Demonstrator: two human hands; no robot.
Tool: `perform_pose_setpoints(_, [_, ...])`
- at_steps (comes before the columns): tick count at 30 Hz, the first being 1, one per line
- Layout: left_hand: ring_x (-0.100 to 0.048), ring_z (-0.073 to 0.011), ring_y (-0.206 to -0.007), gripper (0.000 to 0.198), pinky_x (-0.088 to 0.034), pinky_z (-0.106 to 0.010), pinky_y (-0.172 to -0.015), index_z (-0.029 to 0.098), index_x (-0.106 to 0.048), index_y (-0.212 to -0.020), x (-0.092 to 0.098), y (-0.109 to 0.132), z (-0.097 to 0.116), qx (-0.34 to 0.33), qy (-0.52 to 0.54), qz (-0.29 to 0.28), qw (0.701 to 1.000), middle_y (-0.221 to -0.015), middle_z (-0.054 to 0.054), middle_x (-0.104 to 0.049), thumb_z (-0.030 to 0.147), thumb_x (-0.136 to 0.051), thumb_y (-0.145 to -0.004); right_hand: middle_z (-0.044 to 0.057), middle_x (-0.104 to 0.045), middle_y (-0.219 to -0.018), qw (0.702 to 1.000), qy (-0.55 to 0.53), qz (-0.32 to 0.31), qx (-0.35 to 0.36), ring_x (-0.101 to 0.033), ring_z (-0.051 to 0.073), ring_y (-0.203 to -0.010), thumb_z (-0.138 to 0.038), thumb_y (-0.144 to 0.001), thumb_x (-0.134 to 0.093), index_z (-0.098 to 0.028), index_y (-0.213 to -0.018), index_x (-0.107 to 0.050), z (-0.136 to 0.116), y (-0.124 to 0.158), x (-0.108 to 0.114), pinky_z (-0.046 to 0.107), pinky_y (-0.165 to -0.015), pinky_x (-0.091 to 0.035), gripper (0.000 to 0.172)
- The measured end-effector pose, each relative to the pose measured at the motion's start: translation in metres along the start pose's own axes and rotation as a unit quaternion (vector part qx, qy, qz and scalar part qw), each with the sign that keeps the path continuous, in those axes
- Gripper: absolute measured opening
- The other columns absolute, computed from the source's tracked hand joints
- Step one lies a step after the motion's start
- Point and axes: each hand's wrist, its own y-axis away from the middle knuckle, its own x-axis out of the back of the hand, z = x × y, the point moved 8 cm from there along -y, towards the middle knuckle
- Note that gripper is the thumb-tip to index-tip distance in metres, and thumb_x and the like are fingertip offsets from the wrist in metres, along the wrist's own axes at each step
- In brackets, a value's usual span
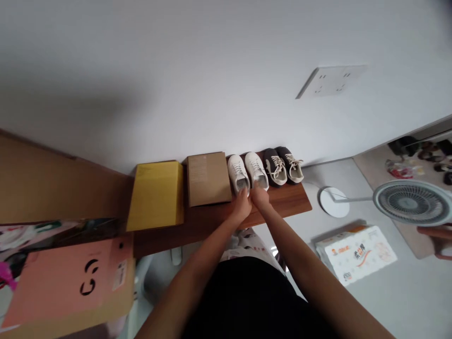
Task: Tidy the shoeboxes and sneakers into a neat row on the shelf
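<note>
A pair of white lace-up sneakers stands side by side on a brown wooden shelf top, toes toward the wall. My left hand (243,203) is closed at the heel of the left white sneaker (237,165). Close beside it, my right hand (260,196) grips the heel of the right white sneaker (254,164); the fingertips of both hands are partly hidden inside the shoes. Just to the right sit a dark sneaker (273,162) and its mate (289,160), both with pale laces. A brown cardboard box (208,179) borders the white pair on the left.
Further left on the wooden shelf top (155,242) is a yellow box (155,195). A pink carton (70,278) lies at lower left. To the right are a standing fan (409,202), a tissue pack (360,254) on the floor, and a wall socket plate (332,81).
</note>
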Motion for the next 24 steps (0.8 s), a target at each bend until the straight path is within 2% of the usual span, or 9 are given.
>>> perform_pose_setpoints(3, [-0.061, -0.0318, -0.122, 0.006, -0.047, -0.038, -0.101, 0.017, -0.066, -0.087, -0.031, -0.039, 0.012, 0.06, -0.008, 0.046, 0.997, -0.107, -0.018, -0.071, 0.017, -0.067, -0.081, 0.018, -0.069, -0.108, 0.999, -0.011, -0.031, -0.013, -0.063, 0.032, -0.117, -0.016, -0.086, -0.059, -0.017, -0.1, -0.068, 0.008, -0.03, 0.008, 0.044, -0.107, -0.042, 0.016])
perform_pose_setpoints(8, [-0.069, -0.0225, -0.078, 0.009, -0.053, -0.03, -0.073, 0.021, -0.058, -0.073, -0.005, -0.041, -0.01, 0.11, 0.093, 0.139, 0.98, -0.071, -0.003, -0.061, 0.021, -0.057, -0.082, 0.007, -0.069, -0.091, 0.983, -0.183, 0.001, -0.013, -0.064, 0.023, -0.098, -0.04, -0.091, -0.051, -0.019, -0.093, -0.064, 0.051, -0.047, 0.049, 0.033, -0.094, -0.049, 0.025])
perform_pose_setpoints(10, [-0.061, -0.0172, -0.058, 0.012, -0.049, -0.027, -0.06, 0.021, -0.053, -0.07, -0.003, -0.036, -0.026, 0.158, 0.198, 0.158, 0.954, -0.062, 0.002, -0.053, 0.025, -0.052, -0.082, 0.004, -0.067, -0.083, 0.964, -0.264, -0.01, -0.038, -0.062, 0.021, -0.092, -0.052, -0.09, -0.051, -0.019, -0.087, -0.063, 0.069, -0.049, 0.051, 0.031, -0.089, -0.05, 0.035])
perform_pose_setpoints(12, [-0.058, -0.0155, -0.054, 0.01, -0.048, -0.027, -0.058, 0.021, -0.051, -0.071, -0.008, -0.033, -0.039, 0.206, 0.246, 0.182, 0.93, -0.062, 0.003, -0.051, 0.024, -0.051, -0.081, 0.004, -0.066, -0.081, 0.952, -0.3, -0.025, -0.051, -0.06, 0.021, -0.092, -0.058, -0.087, -0.054, -0.02, -0.083, -0.062, 0.077, -0.049, 0.044, 0.032, -0.089, -0.05, 0.039])
perform_pose_setpoints(14, [-0.064, -0.0185, -0.066, 0.003, -0.051, -0.03, -0.065, 0.02, -0.054, -0.08, -0.012, -0.029, -0.047, 0.243, 0.222, 0.218, 0.919, -0.07, 0.0, -0.057, 0.018, -0.053, -0.078, 0.006, -0.067, -0.086, 0.962, -0.267, -0.045, -0.044, -0.06, 0.023, -0.096, -0.056, -0.087, -0.056, -0.02, -0.082, -0.061, 0.079, -0.046, 0.038, 0.037, -0.095, -0.049, 0.036])
perform_pose_setpoints(16, [-0.069, -0.0241, -0.094, 0.025, -0.054, -0.035, -0.083, 0.019, -0.057, -0.098, -0.011, -0.021, -0.044, 0.237, 0.167, 0.266, 0.919, -0.093, -0.008, -0.065, 0.011, -0.056, -0.074, 0.009, -0.068, -0.098, 0.979, -0.196, -0.055, -0.009, -0.059, 0.026, -0.105, -0.048, -0.088, -0.056, -0.019, -0.09, -0.063, 0.079, -0.039, 0.04, 0.041, -0.104, -0.045, 0.029])
perform_pose_setpoints(19, [-0.05, -0.0289, -0.136, 0.056, -0.041, -0.041, -0.112, 0.016, -0.053, -0.125, -0.013, -0.009, -0.015, 0.13, 0.071, 0.313, 0.938, -0.138, -0.019, -0.053, 0.005, -0.06, -0.07, 0.014, -0.064, -0.12, 0.987, -0.14, -0.042, 0.068, -0.058, 0.028, -0.116, -0.039, -0.087, -0.058, -0.019, -0.11, -0.065, 0.083, -0.031, 0.065, 0.043, -0.106, -0.045, 0.031])
perform_pose_setpoints(21, [-0.043, -0.0284, -0.142, 0.058, -0.034, -0.042, -0.119, 0.017, -0.052, -0.131, -0.037, -0.01, 0.014, 0.032, 0.021, 0.265, 0.963, -0.145, -0.018, -0.048, 0.006, -0.058, -0.074, 0.016, -0.058, -0.131, 0.988, -0.124, 0.003, 0.094, -0.058, 0.029, -0.119, -0.037, -0.088, -0.057, -0.019, -0.12, -0.063, 0.092, -0.034, 0.094, 0.043, -0.103, -0.049, 0.037])
perform_pose_setpoints(24, [-0.054, -0.0252, -0.131, 0.044, -0.038, -0.041, -0.116, 0.021, -0.061, -0.121, -0.117, -0.032, 0.057, -0.072, -0.019, 0.048, 0.996, -0.132, -0.014, -0.06, 0.006, -0.054, -0.08, 0.019, -0.055, -0.138, 0.993, -0.036, 0.081, 0.073, -0.055, 0.031, -0.125, -0.028, -0.091, -0.05, -0.017, -0.128, -0.059, 0.101, -0.06, 0.13, 0.045, -0.102, -0.047, 0.039])
